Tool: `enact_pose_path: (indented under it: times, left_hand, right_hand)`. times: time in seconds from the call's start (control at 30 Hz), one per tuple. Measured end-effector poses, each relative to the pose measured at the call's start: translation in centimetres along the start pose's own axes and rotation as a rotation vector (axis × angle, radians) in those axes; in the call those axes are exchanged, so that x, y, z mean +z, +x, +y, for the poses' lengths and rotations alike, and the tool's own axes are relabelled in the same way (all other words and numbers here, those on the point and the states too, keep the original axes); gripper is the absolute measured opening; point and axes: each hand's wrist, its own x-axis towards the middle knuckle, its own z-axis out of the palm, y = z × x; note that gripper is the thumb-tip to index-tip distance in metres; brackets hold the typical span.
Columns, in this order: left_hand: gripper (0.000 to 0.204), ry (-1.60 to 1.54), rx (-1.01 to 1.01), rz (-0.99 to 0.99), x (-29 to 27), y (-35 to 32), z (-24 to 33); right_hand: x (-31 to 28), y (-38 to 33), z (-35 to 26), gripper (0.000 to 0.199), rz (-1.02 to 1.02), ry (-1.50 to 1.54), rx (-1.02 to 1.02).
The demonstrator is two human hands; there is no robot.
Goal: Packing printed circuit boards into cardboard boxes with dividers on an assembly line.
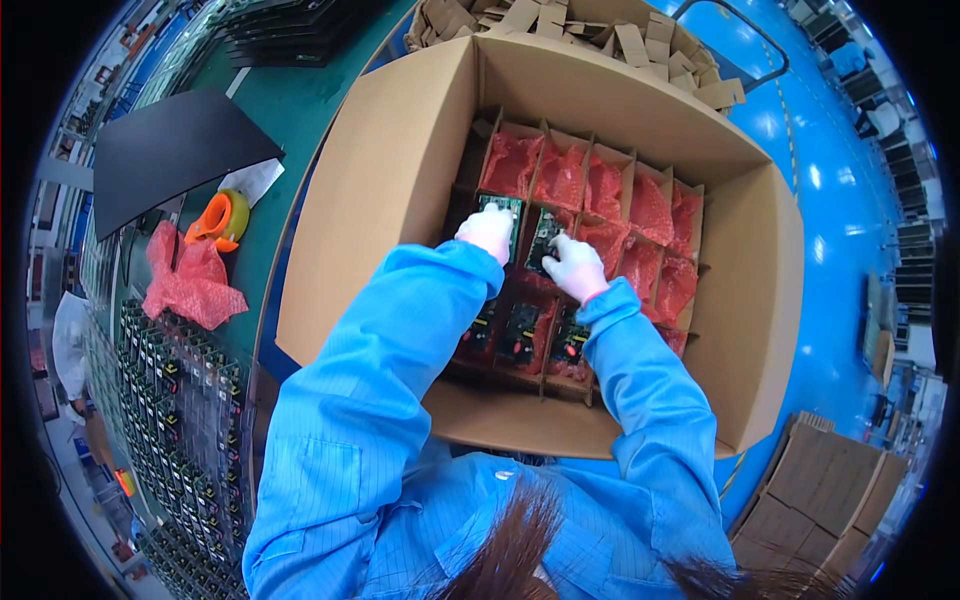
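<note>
A large open cardboard box (740, 300) stands in front of me, split into cells by cardboard dividers (592, 150). My left hand (487, 232), in a white glove, is closed on a green circuit board (515, 208) in the middle row. One cell to the right, my right hand (577, 268), also gloved, pinches the right edge of a darker circuit board (543, 238). Its fingertips are partly hidden. Several boards, such as the board (520, 330) below my hands, sit in the near cells. Red bubble wrap (560, 175) lines the far and right cells.
On the green table at left lie a black sheet (180, 155), an orange tape dispenser (222, 218), loose red bubble wrap (190, 278) and rows of circuit boards (185, 420). Cardboard scraps (640, 45) fill a container behind the box. Cardboard (815, 490) is stacked at the lower right.
</note>
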Motion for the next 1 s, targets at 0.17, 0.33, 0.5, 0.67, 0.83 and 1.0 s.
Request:
enact_pose_path:
  times: [0.17, 0.33, 0.5, 0.67, 0.83, 1.0]
  left_hand:
    - [0.02, 0.07, -0.059, -0.124, 1.9, 0.6, -0.1]
    - [0.052, -0.399, -0.602, -0.274, 9.0, 4.2, -1.0]
    - [0.036, -0.257, -0.094, -0.238, 6.9, 6.2, 19.7]
    - [0.02, -0.01, 0.659, 0.059, -12.3, -8.3, 5.2]
    - [0.012, -0.105, 0.379, 0.656, -21.2, -24.4, -7.4]
    - [0.009, 0.203, -0.264, 0.646, -16.2, -37.7, -27.9]
  right_hand:
    - [1.5, 2.0, -3.3, 0.024, -0.242, -0.501, 0.074]
    - [4.6, 3.2, -1.0, 0.022, -0.326, -0.465, 0.038]
    - [8.1, 4.1, -6.6, 0.031, -0.257, -0.315, -0.417]
    - [-5.4, -3.5, -15.4, 0.024, 0.126, -0.697, 0.688]
    - [-7.2, -2.2, -27.1, 0.017, 0.217, -0.035, -0.27]
    - [0.4, -6.7, -43.8, 0.021, -0.269, 0.527, -0.68]
